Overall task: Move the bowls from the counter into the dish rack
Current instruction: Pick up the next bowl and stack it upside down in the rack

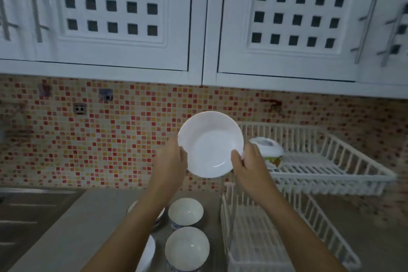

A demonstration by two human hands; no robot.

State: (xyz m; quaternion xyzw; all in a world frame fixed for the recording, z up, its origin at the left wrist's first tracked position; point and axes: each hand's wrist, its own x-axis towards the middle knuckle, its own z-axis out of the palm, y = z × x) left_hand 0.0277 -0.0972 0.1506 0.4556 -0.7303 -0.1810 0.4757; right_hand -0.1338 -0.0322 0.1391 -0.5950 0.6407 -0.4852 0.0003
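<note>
Nearest, below the forearms, two small white bowls (187, 247) sit on the grey counter (88, 216), with more dishes half hidden under the left arm. Just right of them is the lower tier of the white dish rack (260, 245). Higher up, the left hand (171, 162) and right hand (248, 162) clamp opposite rims of a white bowl (210, 143), tilted so its hollow faces us, held in the air between counter and rack. Beyond the right hand, the rack's upper tier (331, 161) already holds one overturned bowl (268, 147). This looks like mid-carry; next it likely needs swinging rightward and lowering onto a free stretch of slats.
</note>
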